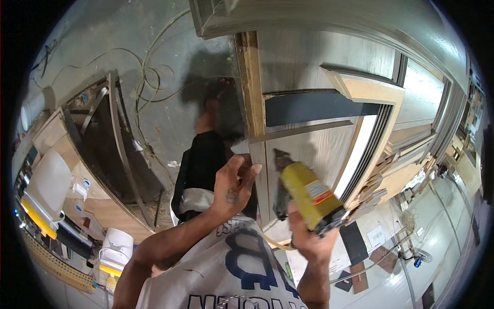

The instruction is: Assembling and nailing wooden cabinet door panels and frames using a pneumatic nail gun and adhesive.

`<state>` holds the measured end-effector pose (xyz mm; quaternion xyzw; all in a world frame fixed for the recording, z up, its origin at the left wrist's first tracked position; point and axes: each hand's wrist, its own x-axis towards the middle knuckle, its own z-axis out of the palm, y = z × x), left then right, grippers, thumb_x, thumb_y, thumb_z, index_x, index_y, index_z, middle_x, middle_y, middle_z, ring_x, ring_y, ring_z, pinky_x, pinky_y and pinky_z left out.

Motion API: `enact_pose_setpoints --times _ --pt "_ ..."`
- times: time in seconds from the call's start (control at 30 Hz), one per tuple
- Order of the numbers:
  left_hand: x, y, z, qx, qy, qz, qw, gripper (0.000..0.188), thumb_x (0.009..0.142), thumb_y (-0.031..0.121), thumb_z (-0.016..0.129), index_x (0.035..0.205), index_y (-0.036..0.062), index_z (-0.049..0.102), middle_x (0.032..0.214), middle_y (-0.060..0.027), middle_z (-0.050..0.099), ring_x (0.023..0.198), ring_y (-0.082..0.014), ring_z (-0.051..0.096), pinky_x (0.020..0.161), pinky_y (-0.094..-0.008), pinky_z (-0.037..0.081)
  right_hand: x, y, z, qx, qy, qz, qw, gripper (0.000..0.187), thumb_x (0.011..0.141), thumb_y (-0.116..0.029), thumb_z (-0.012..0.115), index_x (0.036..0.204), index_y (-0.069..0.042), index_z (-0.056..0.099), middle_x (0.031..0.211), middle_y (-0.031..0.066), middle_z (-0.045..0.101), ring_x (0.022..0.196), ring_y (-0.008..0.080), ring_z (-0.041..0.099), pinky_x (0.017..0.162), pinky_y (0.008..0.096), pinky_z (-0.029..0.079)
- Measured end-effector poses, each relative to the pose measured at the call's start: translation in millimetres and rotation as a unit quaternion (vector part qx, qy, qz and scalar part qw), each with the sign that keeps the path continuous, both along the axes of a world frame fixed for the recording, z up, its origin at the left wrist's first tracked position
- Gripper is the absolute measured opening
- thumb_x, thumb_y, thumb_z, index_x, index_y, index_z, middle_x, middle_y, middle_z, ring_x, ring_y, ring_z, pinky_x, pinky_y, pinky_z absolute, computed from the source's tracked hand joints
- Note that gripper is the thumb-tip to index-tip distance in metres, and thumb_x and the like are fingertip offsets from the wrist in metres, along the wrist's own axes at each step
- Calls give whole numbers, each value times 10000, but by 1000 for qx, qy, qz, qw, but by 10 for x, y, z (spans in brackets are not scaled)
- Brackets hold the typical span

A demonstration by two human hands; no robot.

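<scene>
My right hand (311, 239) grips a yellow and black nail gun (310, 193), holding it over a wood-grain panel (309, 149). The gun's dark nose points up and left, and its outline is slightly blurred. Beside the panel's near left edge, my left hand (234, 185) has its fingers curled in and its thumb close to them. Anything between those fingertips is hidden or too small to name. A thin wooden strip (309, 130) lies across the panel, below a dark inset board (314, 108).
A light wooden frame (381, 95) and stacked offcuts (373, 188) lie to the right. At left stand a dark-lined wooden piece (98, 129) and a white bucket (116, 244). A loose hose (141, 77) coils on the floor. A large panel (329, 20) overhangs the far side.
</scene>
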<state>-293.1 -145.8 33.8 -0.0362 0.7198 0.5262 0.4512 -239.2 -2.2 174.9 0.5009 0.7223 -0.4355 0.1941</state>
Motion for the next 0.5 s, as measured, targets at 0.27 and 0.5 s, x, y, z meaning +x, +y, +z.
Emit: enact_pose_setpoints --times 0.27,0.5 --pt "102 25 -40 13 -7 43 999 172 949 59 658 1050 -58 582 896 -197 663 816 -300 729 724 -372 570 12 -256 -110 -38 1 111 993 421 804 -175 793 1148 -29 598 1008 99 694 886 233 721 863 372 538" --pt "30 34 30 16 -8 31 999 171 941 40 649 1065 -56 582 921 -203 651 829 -339 719 719 -382 565 14 -249 -151 3 34 173 984 413 809 -150 791 1147 -13 597 1008 99 693 798 227 731 751 338 577"
